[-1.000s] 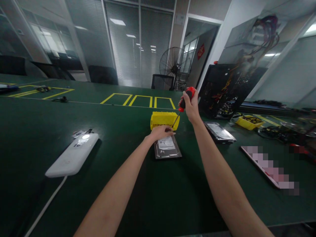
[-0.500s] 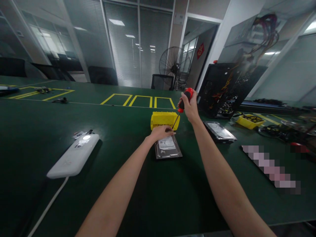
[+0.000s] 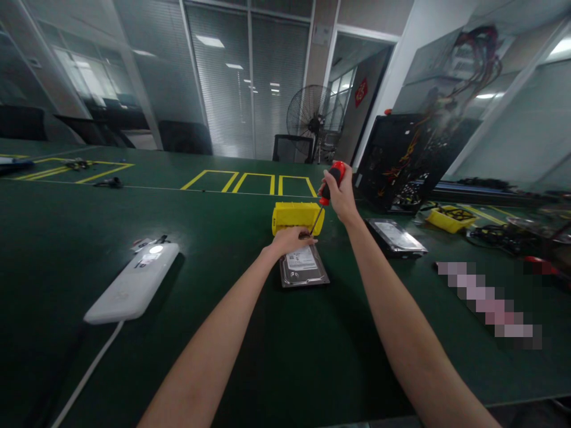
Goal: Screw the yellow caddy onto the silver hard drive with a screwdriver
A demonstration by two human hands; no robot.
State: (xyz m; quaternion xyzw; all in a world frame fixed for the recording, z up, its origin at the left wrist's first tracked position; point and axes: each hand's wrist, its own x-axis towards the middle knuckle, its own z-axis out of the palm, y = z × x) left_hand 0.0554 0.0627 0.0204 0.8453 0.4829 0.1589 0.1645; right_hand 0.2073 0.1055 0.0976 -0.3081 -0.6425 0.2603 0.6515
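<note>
A silver hard drive (image 3: 305, 273) with a white label lies flat on the green table in front of me. Across its far end lies my left hand (image 3: 291, 239), closed over the drive; its fingertips are partly hidden. My right hand (image 3: 343, 199) grips the red and black handle of a screwdriver (image 3: 329, 189). The screwdriver leans, its shaft running down to the drive's far right corner beside my left fingers, where its tip is hidden. Just behind the drive stands a yellow plastic bin (image 3: 298, 215).
A second hard drive (image 3: 396, 236) lies to the right, below an open black computer case (image 3: 392, 166). Farther right are a yellow tray (image 3: 450, 220), cables (image 3: 495, 235) and a blurred-out strip (image 3: 486, 300). On the left lies a white device (image 3: 134, 288) with a cord.
My right hand and the screwdriver handle have shifted slightly left and down. My left hand and the hard drive stay in place.
</note>
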